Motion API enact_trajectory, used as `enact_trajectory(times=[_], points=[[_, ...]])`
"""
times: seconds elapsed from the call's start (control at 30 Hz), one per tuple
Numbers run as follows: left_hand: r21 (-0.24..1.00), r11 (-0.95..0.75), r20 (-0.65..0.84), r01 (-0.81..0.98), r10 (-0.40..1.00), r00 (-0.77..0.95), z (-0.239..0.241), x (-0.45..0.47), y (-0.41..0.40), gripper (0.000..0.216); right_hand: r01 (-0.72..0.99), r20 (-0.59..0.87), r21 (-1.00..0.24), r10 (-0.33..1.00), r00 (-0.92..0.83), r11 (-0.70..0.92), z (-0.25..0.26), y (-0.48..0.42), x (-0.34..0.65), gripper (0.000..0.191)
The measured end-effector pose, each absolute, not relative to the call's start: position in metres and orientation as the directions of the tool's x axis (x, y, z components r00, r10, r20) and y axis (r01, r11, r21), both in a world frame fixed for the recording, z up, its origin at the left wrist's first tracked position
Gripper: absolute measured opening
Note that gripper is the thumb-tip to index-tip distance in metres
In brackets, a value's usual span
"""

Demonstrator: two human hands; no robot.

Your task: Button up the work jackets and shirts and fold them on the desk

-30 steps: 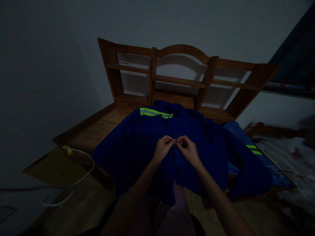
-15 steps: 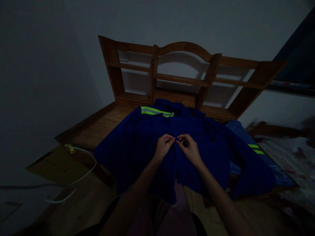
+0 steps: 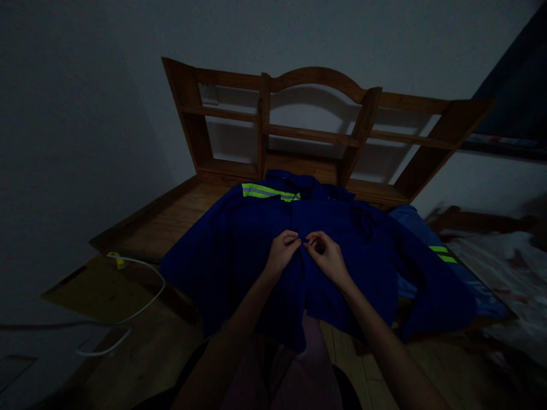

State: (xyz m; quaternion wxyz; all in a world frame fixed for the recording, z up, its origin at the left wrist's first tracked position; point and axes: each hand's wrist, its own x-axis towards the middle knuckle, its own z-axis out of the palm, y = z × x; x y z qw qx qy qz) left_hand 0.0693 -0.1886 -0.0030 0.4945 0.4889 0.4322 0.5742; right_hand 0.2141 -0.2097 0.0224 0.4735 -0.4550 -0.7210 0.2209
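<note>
A dark blue work jacket (image 3: 239,250) with yellow-green reflective stripes lies spread on a wooden surface in front of me. My left hand (image 3: 281,252) and my right hand (image 3: 327,255) meet at the jacket's front opening, at mid-chest. Both hands have their fingers pinched on the two front edges of the jacket. The fingertips almost touch each other. What lies between them is too small and dark to make out.
A wooden shelf unit (image 3: 316,136) stands against the white wall behind the jacket. A white cable (image 3: 145,285) loops over the wooden surface (image 3: 171,222) at the left. A lighter blue cloth (image 3: 478,296) and a pale patterned sheet (image 3: 508,273) lie to the right.
Both hands stay pinched at the jacket's front, fingers shifting only slightly. The view has drifted a little.
</note>
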Motion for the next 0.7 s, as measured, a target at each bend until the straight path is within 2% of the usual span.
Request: enact_trajectory(times=[0.2,0.4,0.7], points=[[0.975,-0.123,0.127,-0.185,0.992,0.010,0.0000,0.0658,-0.1906,0.016,0.464,0.492,-0.738,0.861,-0.127,0.490,0.0292,-0.2147,0.2131,0.023],[0.933,-0.085,0.107,-0.350,0.993,0.044,0.0046,0.0652,-0.1944,0.017,0.485,0.517,-0.713,0.847,-0.125,0.507,0.0290,-0.2145,0.2143,0.026],[0.934,-0.041,0.055,-0.354,0.998,0.028,0.0021,0.0660,-0.1928,0.021,0.471,0.519,-0.713,0.843,-0.144,0.519,0.0273,-0.2132,0.2145,0.021]])
